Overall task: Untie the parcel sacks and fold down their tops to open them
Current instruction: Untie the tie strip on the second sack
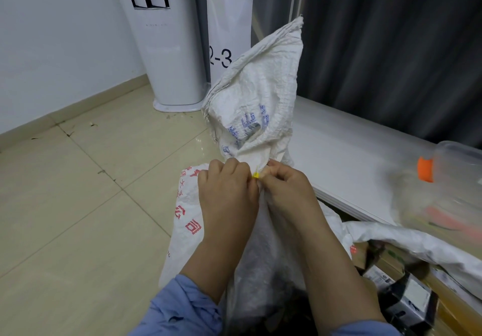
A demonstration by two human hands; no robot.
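A white woven parcel sack (254, 95) with blue and red print stands on the floor in front of me. Its neck is gathered tight, and the loose top sticks up above the gather. A small yellow tie (256, 175) shows at the neck between my hands. My left hand (227, 192) and my right hand (284, 189) both have curled fingers that pinch at the tie and the bunched neck. A second white sack (407, 241) lies at the right with its top turned down over boxes.
Boxes (401, 294) fill the sack at the lower right. A white low platform (347, 153) runs along the right, with a clear plastic bin (448, 179) on it. A white standing air conditioner (167, 48) and a board marked "2-3" (227, 35) stand behind. Beige tile floor (78, 205) lies left.
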